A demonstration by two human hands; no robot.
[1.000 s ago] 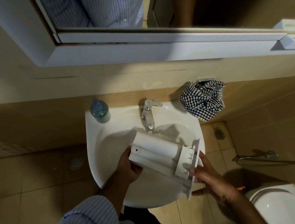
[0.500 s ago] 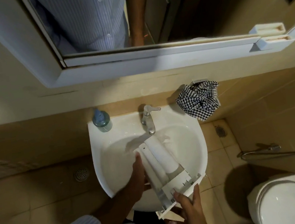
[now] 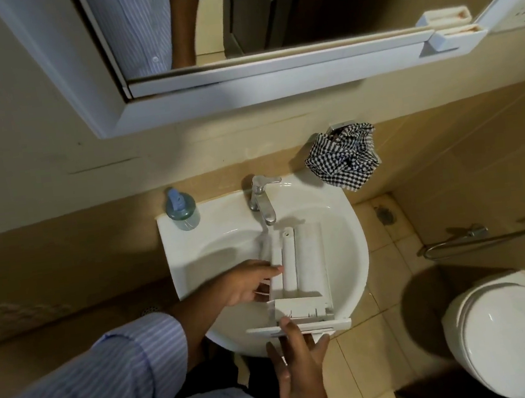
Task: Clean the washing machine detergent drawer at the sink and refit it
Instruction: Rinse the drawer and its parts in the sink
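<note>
The white drawer (image 3: 299,270) lies lengthwise over the sink (image 3: 354,253), far end under the tap (image 3: 261,202), left hand (image 3: 248,283) steadying its left side with straight fingers, right hand (image 3: 302,359) at its front panel, fingers spread under and against it.

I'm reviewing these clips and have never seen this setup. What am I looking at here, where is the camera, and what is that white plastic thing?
No robot here: a person wears a camera on the head, looking down at a white sink. The white plastic part is a washing machine detergent drawer, lying over the basin below the tap. The left hand touches its side with straight fingers; the right hand supports its front panel. A soap bottle stands on the rim, a checked cloth hangs on the wall, and a toilet is nearby.
</note>
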